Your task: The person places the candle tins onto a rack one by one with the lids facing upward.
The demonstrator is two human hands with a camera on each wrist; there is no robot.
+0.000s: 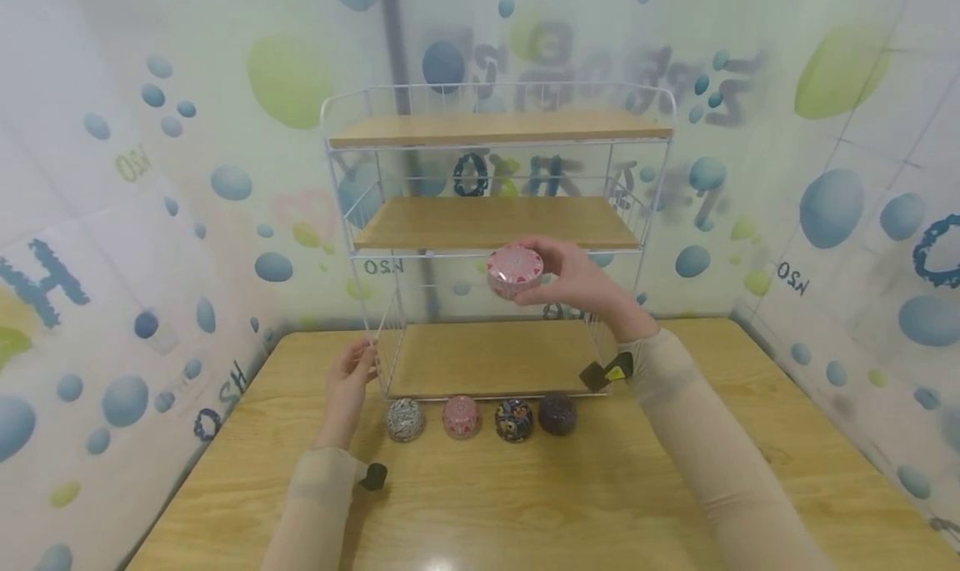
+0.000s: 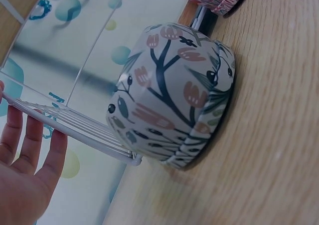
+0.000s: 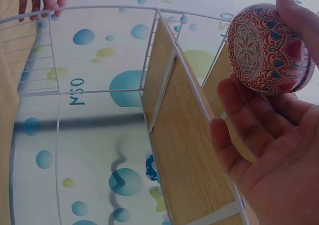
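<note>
Right hand (image 1: 573,279): you pinch the held tin (image 1: 515,269), thumb on one side of its wall, fingertips on the other, leaving the lid uncovered. Your little finger stands off from the rest. Seems a light grip, chosen to keep the palm behind the tin and the front of it free.

Held tin: at those fingertips, raised well above the table (image 1: 450,513), before the front edge of the rack's (image 1: 491,221) middle board. Whether it touches the board, you can't tell from here.

Left hand (image 1: 350,377): fingers slightly spread, tips hooked at the rack's side frame, low down. Likely a steadying hold, guarding against a nudge from the other side.

Row of four tins, at the rack's foot: grey-white tin (image 1: 406,420) nearest your left fingers, just right of and below them; then pink tin (image 1: 461,417), floral tin (image 1: 513,420) and dark tin (image 1: 557,414), these last two well below your right fingers. Gaps between them probably let fingertips round one without knocking its neighbour.
</note>
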